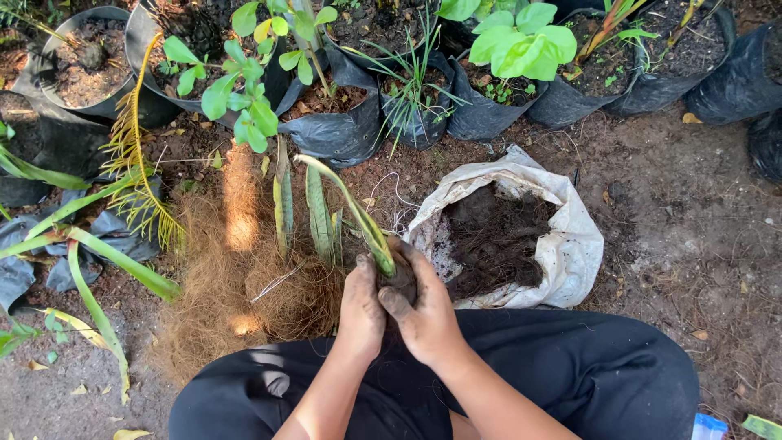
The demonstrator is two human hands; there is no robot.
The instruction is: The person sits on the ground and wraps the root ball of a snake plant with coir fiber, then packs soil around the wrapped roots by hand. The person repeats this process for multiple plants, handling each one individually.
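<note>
Head view, left hand (361, 308) and right hand (422, 314) both clasped around plant base (397, 275), white soil sack (570, 244) just beside.

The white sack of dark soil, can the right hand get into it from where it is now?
Probably yes. The white sack lies open right beside the right hand, nothing between them. But that hand and the left hand are both wrapped around the plant, so it would need to let go.
</note>
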